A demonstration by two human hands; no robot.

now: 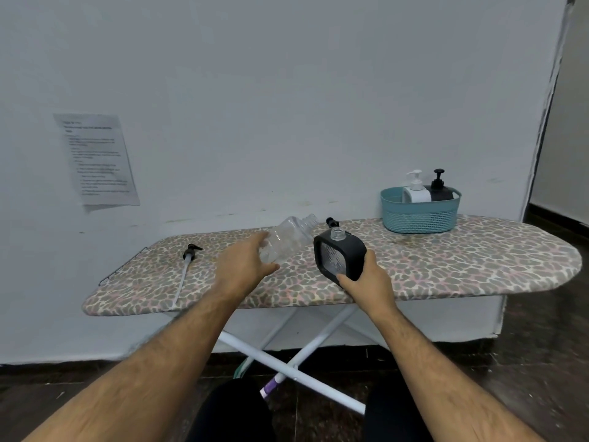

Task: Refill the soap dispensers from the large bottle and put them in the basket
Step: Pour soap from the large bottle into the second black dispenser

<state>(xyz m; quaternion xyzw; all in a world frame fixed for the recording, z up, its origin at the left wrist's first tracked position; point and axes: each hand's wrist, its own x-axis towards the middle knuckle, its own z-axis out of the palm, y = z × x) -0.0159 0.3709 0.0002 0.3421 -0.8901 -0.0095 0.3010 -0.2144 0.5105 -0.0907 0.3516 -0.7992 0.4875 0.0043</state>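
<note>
On the leopard-print ironing board (446, 266), my left hand (245, 266) grips the large bottle (288, 239), tipped toward the open dispenser (339, 255) my right hand (371, 282) holds angled, presumably to pour.

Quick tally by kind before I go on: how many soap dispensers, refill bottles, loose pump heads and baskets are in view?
Soap dispensers: 3 (white and black in the basket, open black one in the right hand)
Large clear bottle: 1, in the left hand
Loose pumps: 2
Basket: 1
Total: 7
</note>
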